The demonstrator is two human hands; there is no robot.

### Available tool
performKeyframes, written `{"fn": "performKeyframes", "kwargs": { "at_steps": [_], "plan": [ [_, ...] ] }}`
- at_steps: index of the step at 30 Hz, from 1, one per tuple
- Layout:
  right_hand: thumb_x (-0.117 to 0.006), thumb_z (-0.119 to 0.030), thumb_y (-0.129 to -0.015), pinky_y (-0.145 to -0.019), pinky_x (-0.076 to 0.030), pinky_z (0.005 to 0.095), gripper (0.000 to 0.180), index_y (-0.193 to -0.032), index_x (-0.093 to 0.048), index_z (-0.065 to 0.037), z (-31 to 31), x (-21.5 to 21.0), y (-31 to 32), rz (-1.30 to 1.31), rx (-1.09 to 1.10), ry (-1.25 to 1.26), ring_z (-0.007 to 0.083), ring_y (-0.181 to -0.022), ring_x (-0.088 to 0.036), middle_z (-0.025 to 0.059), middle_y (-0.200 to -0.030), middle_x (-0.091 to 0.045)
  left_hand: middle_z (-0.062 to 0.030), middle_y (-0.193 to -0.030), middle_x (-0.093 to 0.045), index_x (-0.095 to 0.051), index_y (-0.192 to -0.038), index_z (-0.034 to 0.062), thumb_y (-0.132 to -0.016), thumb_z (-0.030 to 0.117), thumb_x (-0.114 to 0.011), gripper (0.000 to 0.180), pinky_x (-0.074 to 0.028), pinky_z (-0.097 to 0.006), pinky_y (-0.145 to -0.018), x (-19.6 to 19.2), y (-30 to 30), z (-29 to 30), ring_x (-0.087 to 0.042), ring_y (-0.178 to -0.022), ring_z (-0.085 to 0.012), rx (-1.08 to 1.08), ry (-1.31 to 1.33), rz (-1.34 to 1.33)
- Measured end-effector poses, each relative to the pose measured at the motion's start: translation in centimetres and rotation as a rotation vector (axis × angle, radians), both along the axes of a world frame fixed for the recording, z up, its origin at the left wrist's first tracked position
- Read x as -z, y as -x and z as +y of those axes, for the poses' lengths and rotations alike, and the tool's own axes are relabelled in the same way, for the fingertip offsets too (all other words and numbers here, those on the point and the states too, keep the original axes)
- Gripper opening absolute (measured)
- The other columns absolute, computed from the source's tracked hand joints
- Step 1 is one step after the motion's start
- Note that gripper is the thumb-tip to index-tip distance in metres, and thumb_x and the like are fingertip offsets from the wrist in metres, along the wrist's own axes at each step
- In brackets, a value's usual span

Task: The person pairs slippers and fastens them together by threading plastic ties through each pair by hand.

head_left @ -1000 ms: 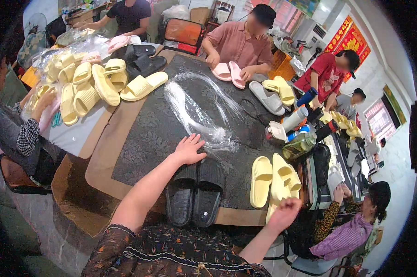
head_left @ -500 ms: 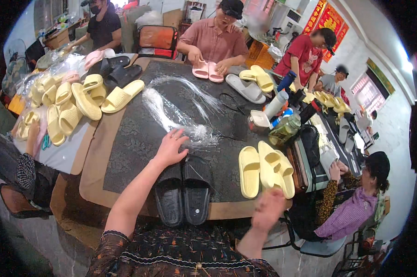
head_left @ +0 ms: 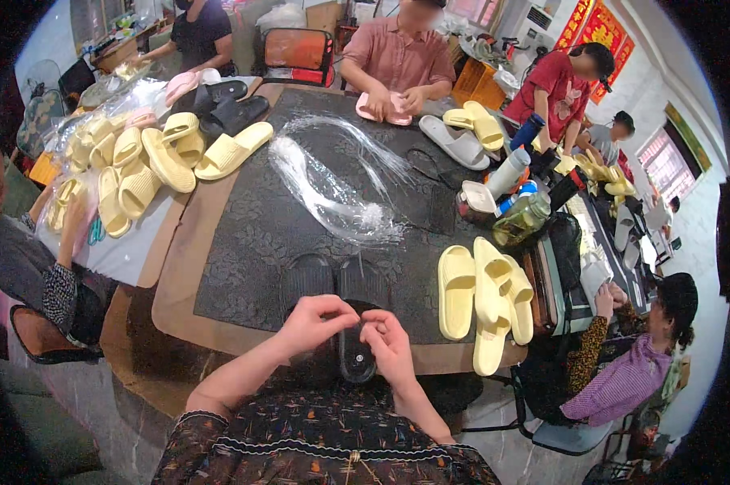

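A pair of black slippers [head_left: 304,279] lies side by side at the near edge of the dark table mat [head_left: 244,242]. My left hand [head_left: 315,323] and my right hand [head_left: 391,349] meet just above their heels, fingertips pinched together on a thin clear plastic strand [head_left: 363,318]. My right hand covers part of the right slipper [head_left: 358,360]. A heap of clear plastic strands [head_left: 332,190] lies on the mat beyond the slippers.
Three pale yellow slippers [head_left: 486,295] lie to the right of my hands. Many yellow slippers [head_left: 138,166] are piled at the left, with black ones [head_left: 227,109] behind. Bottles and a jar [head_left: 520,218] stand at the right. Several people sit around the table.
My left hand has pulled back from the heap of strands to the black slippers. My right hand has come up from the table's edge to meet it.
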State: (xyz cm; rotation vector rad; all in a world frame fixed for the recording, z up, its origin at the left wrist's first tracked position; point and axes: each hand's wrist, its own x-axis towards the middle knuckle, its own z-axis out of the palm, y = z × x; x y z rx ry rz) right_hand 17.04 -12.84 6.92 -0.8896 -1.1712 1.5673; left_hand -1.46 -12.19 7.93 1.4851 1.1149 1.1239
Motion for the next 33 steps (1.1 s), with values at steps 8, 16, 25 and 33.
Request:
{"fn": "performKeyframes", "kwargs": {
  "at_steps": [8,16,25,33],
  "plan": [
    [-0.067,-0.018,-0.084,-0.05,-0.044,0.0232,0.013,-0.088,-0.067,-0.006,-2.2,-3.1,-4.4,-0.699,-0.368,-0.232,0.0066,-0.053,-0.055,0.0035,-0.06,-0.06,0.0005,-0.08,-0.063,-0.067,-0.088,0.0024,-0.085,0.015,-0.066,0.013,-0.046,-0.023,-0.066,0.2,2.1,-1.1,-0.055,-0.073,-0.0056,0.079,0.163,-0.032],
    [-0.059,-0.026,-0.089,-0.05,-0.047,0.0257,0.023,-0.085,-0.061,-0.004,-1.9,-0.7,-1.7,-0.768,-0.569,0.027,0.011,-0.054,-0.062,0.004,-0.061,-0.063,-0.0036,-0.08,-0.059,-0.066,-0.092,0.006,-0.08,0.018,-0.071,0.018,-0.046,-0.026,-0.062,0.0,3.1,-0.4,-0.057,-0.07,-0.0118,-0.016,-0.061,0.154],
    [-0.059,-0.023,-0.088,-0.052,-0.048,0.0279,0.022,-0.084,-0.064,-0.002,1.0,2.6,4.6,-0.746,-0.217,-0.073,0.0144,-0.051,-0.062,0.0072,-0.06,-0.065,-0.0165,-0.099,-0.06,-0.062,-0.104,0.0027,-0.082,0.04,-0.063,0.044,-0.043,-0.044,-0.089,2.6,7.7,2.8,-0.053,-0.1,-0.0357,-0.442,-0.221,0.766],
    [-0.059,-0.02,-0.088,-0.049,-0.046,0.0283,0.02,-0.083,-0.065,-0.001,0.9,4.0,6.7,-0.904,0.018,-0.458,0.0168,-0.05,-0.062,0.006,-0.055,-0.063,-0.0171,-0.087,-0.065,-0.068,-0.097,0.0099,-0.086,0.052,-0.051,0.046,-0.045,-0.044,-0.081,4.9,6.7,6.2,-0.06,-0.087,-0.036,-0.158,-0.1,0.843]
  ]
}}
